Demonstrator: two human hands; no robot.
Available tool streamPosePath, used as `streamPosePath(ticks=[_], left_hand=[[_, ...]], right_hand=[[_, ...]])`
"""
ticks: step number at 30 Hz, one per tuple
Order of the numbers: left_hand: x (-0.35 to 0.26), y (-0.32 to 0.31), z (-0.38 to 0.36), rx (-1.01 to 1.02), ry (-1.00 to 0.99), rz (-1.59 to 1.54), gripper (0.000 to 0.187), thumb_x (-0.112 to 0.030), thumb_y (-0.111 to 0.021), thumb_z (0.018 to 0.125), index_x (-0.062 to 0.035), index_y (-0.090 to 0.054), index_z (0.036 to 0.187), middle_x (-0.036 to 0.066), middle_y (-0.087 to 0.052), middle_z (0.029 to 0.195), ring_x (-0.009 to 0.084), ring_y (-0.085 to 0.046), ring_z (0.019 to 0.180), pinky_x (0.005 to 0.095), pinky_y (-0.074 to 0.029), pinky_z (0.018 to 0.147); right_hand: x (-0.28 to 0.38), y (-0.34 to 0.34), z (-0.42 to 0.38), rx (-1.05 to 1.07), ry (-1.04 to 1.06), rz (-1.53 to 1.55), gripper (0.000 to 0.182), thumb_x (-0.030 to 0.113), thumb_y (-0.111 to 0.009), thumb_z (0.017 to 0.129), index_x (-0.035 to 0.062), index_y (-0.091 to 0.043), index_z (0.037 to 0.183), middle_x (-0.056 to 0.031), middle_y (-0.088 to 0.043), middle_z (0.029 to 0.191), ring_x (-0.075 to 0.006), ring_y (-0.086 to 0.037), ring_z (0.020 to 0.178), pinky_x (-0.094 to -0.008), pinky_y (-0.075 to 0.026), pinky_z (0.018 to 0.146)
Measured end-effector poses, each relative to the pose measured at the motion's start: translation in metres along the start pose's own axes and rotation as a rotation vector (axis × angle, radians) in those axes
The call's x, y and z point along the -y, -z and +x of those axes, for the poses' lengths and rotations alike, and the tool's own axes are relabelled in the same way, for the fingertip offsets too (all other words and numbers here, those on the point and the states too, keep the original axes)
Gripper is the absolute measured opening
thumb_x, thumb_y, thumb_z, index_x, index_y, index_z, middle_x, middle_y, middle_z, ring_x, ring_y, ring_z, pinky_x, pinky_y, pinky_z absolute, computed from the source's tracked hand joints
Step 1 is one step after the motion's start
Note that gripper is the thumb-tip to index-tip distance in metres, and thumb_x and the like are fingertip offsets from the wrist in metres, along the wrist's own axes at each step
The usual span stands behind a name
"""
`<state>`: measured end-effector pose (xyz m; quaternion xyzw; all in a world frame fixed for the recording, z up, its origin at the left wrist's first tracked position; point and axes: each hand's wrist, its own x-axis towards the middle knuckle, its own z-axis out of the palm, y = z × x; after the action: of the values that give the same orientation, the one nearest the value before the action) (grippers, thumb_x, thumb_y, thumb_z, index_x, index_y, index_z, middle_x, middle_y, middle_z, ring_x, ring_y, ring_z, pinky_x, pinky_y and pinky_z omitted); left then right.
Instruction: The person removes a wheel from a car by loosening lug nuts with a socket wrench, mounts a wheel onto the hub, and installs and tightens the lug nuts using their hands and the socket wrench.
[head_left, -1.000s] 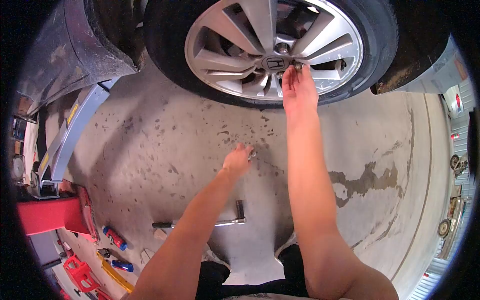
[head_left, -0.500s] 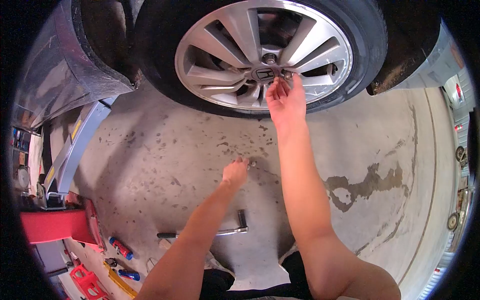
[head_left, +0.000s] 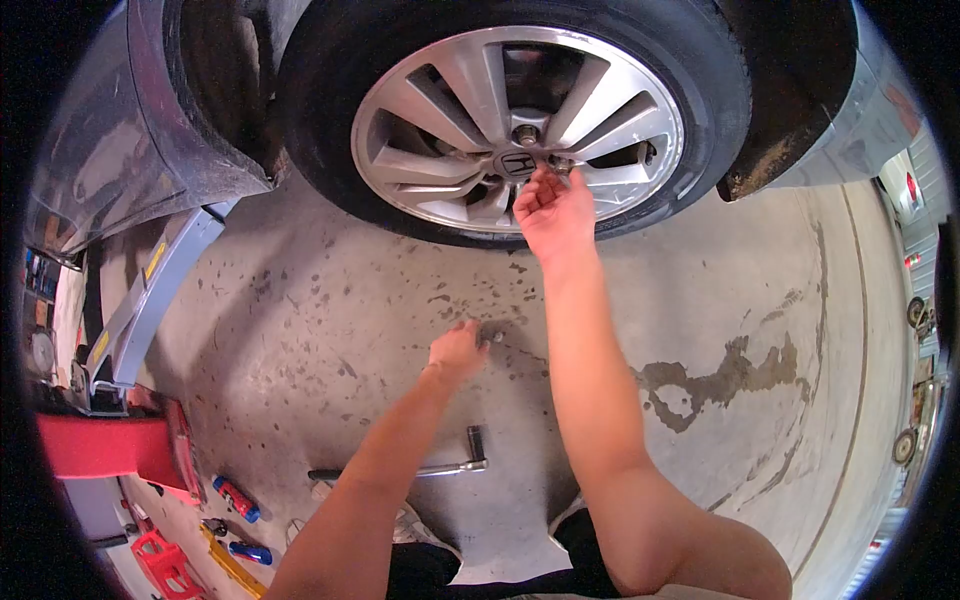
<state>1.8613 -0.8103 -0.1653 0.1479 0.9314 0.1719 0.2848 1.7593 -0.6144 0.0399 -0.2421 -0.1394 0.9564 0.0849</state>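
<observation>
Silver alloy spokes and a black tire make up the car wheel, which has an H logo on its centre cap. At the lug hole just right of that cap, my right hand has its fingertips pinched around a small lug nut. A lug nut sits in the hole above the cap. Lower down, over the concrete floor, my left hand is closed, with small metal lug nuts showing at its fingertips. A ratchet wrench with a black socket lies below, partly behind my left forearm.
A grey lift arm reaches under the car at the left, beside a red base. Two spray cans, a red one and a blue one, lie on the floor at lower left, near a yellow bar.
The view has shifted slightly, so the wheel appears a little lower and further left. My right hand stays at the same lug hole, its fingers more curled. My left hand remains low over the floor.
</observation>
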Motion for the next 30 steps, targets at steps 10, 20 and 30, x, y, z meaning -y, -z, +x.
streamPosePath(ticks=[10, 20, 30], left_hand=[[0.042, 0.002, -0.022, -0.014, 0.007, -0.129, 0.061, -0.035, -0.068, 0.094, -0.0087, -0.049, 0.146, 0.020, -0.064, 0.133, 0.0389, -0.064, 0.120, 0.0486, -0.053, 0.100], [0.105, 0.005, -0.033, -0.017, 0.108, -0.051, 0.060, -0.034, -0.068, 0.094, -0.0073, -0.049, 0.145, 0.020, -0.064, 0.135, 0.0383, -0.061, 0.125, 0.0481, -0.051, 0.105], [0.121, 0.021, -0.042, 0.009, 0.221, -0.078, 0.059, -0.034, -0.068, 0.095, -0.0084, -0.051, 0.144, 0.020, -0.062, 0.140, 0.0381, -0.059, 0.130, 0.0476, -0.050, 0.107]], right_hand=[[-0.015, -0.030, -0.014, -0.290, 0.065, -0.019, 0.046, 0.051, -0.045, 0.108, 0.0091, -0.056, 0.092, -0.0034, -0.058, 0.083, -0.0162, -0.053, 0.068, -0.0283, -0.044, 0.058], [-0.017, -0.016, -0.006, -0.185, 0.095, 0.041, 0.043, 0.043, -0.043, 0.110, 0.0088, -0.059, 0.089, -0.0013, -0.056, 0.076, -0.0145, -0.050, 0.063, -0.0282, -0.041, 0.056], [-0.004, -0.002, 0.002, 0.030, -0.040, 0.115, 0.045, 0.044, -0.042, 0.110, 0.0071, -0.064, 0.096, -0.0007, -0.058, 0.077, -0.0138, -0.051, 0.064, -0.0286, -0.043, 0.058]])
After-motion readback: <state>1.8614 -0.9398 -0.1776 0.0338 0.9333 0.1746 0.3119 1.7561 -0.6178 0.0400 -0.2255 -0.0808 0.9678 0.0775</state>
